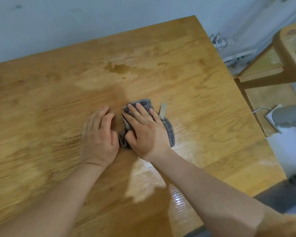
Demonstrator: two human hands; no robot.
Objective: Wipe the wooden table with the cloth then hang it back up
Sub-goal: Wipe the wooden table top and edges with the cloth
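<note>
A grey cloth [169,132] lies bunched near the middle of the wooden table [161,69]. My right hand [143,130] lies flat on the cloth with fingers straight, pressing it onto the wood. A pale hanging loop [163,109] sticks out of the cloth past the fingers. My left hand [99,135] rests on the table just left of the cloth, its fingers bent loosely, its thumb side touching the cloth's edge. Wet streaks and a damp patch [117,68] show on the wood.
A pale wall runs along the table's far edge. A wooden chair [287,53] stands off the table's right edge, with pipes [229,50] on the wall behind it. A grey and white object [284,120] sits on the floor to the right.
</note>
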